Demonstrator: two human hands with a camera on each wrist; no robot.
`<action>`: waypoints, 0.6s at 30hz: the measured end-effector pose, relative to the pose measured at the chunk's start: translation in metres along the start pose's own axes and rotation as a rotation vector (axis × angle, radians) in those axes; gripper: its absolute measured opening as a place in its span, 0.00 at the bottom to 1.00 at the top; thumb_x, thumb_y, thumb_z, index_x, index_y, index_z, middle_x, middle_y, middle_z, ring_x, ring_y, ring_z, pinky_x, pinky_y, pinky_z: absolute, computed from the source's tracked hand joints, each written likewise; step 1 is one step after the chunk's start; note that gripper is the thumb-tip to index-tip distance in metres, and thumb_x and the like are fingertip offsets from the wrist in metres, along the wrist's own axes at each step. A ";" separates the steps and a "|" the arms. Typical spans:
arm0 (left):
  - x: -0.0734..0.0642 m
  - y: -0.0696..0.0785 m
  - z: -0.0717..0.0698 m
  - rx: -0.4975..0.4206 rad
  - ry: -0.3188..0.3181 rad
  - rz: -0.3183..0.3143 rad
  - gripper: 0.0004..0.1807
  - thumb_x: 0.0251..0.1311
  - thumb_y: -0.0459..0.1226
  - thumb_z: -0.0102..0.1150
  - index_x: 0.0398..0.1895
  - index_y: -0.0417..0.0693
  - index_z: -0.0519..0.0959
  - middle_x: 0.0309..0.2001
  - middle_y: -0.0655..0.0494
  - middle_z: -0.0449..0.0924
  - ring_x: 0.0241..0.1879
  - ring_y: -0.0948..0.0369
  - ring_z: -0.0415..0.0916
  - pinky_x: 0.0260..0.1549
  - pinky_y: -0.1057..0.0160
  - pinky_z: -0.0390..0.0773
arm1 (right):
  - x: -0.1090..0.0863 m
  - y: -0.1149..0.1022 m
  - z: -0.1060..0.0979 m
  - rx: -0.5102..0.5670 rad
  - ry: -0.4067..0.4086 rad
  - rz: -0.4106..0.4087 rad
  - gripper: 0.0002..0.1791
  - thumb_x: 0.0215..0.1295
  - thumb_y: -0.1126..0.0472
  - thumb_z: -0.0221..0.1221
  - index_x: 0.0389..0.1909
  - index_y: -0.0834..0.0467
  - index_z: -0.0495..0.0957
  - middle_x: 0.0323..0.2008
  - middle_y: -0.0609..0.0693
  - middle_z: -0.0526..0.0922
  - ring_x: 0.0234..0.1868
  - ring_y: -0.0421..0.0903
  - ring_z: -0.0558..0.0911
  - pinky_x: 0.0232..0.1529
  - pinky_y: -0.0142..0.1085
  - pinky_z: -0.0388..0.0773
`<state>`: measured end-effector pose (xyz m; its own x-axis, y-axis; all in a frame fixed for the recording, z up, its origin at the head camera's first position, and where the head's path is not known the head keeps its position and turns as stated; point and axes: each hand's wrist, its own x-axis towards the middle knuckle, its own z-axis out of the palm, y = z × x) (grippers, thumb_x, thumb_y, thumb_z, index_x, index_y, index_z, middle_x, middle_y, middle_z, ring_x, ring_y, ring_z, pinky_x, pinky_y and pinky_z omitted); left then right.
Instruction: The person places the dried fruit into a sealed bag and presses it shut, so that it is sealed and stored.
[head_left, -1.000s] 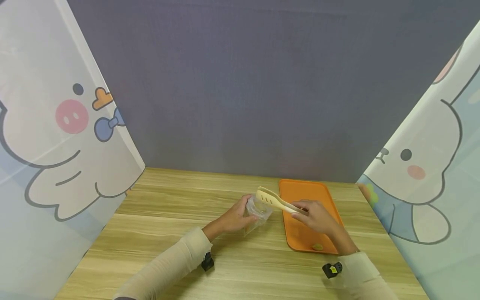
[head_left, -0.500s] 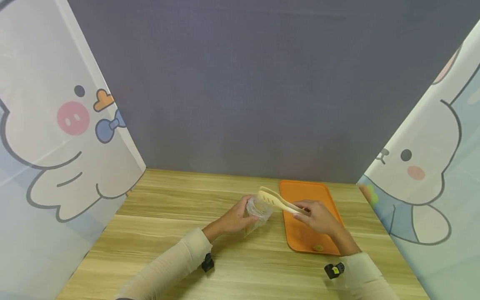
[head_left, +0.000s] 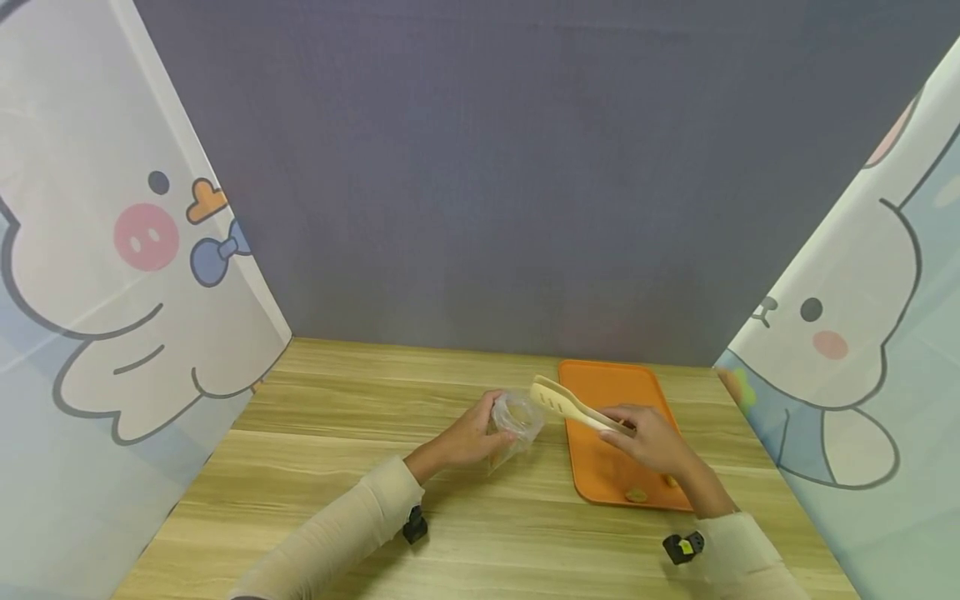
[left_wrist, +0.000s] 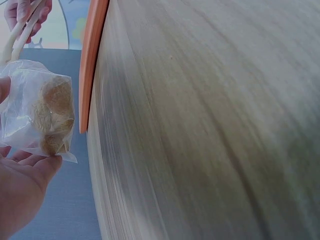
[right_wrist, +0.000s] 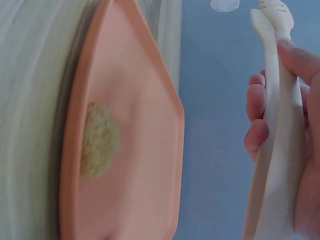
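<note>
Apparently bagging: your left hand (head_left: pixel 472 433) clasps bag (left_wrist: pixel 42 110), right hand (head_left: pixel 651 439) tongs (head_left: pixel 567 407); likely next reach, lump (head_left: pixel 636 495) at six o'clock on tray (head_left: pixel 611 385).

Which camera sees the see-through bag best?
Left wrist view: the bag is large there, brown lumps showing inside. The head view shows it small, in the left hand; the right wrist view, probably just a pale bit up top.
</note>
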<state>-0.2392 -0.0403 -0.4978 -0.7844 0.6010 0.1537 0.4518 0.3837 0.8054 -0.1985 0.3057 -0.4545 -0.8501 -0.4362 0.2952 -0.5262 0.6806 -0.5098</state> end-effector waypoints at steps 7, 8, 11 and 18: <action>-0.001 -0.001 -0.002 0.003 -0.005 -0.012 0.41 0.70 0.49 0.58 0.78 0.45 0.52 0.60 0.50 0.72 0.55 0.60 0.74 0.58 0.55 0.75 | -0.012 0.006 -0.005 0.014 -0.003 0.004 0.17 0.68 0.60 0.66 0.55 0.61 0.84 0.45 0.54 0.88 0.27 0.31 0.72 0.25 0.30 0.72; -0.001 0.000 -0.002 0.002 -0.006 -0.010 0.41 0.70 0.49 0.58 0.78 0.45 0.52 0.60 0.50 0.72 0.55 0.60 0.74 0.58 0.55 0.75 | -0.013 0.007 -0.006 0.019 -0.004 0.004 0.17 0.68 0.60 0.65 0.55 0.61 0.84 0.45 0.54 0.87 0.27 0.31 0.71 0.24 0.30 0.72; -0.001 -0.001 -0.002 0.002 -0.009 -0.003 0.41 0.71 0.49 0.57 0.78 0.45 0.51 0.60 0.50 0.72 0.55 0.60 0.74 0.58 0.55 0.75 | -0.019 0.011 -0.009 0.039 -0.005 0.005 0.16 0.68 0.61 0.65 0.54 0.61 0.84 0.44 0.54 0.87 0.26 0.31 0.70 0.22 0.30 0.70; -0.001 0.000 -0.003 0.004 -0.012 0.005 0.41 0.71 0.48 0.57 0.78 0.45 0.50 0.60 0.50 0.71 0.54 0.60 0.74 0.58 0.55 0.75 | -0.034 0.022 -0.014 0.029 -0.014 0.045 0.16 0.68 0.60 0.65 0.54 0.61 0.84 0.43 0.51 0.88 0.26 0.31 0.71 0.24 0.30 0.71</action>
<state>-0.2396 -0.0431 -0.4967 -0.7773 0.6109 0.1507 0.4572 0.3839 0.8022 -0.1814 0.3435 -0.4640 -0.8724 -0.4137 0.2602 -0.4863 0.6825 -0.5456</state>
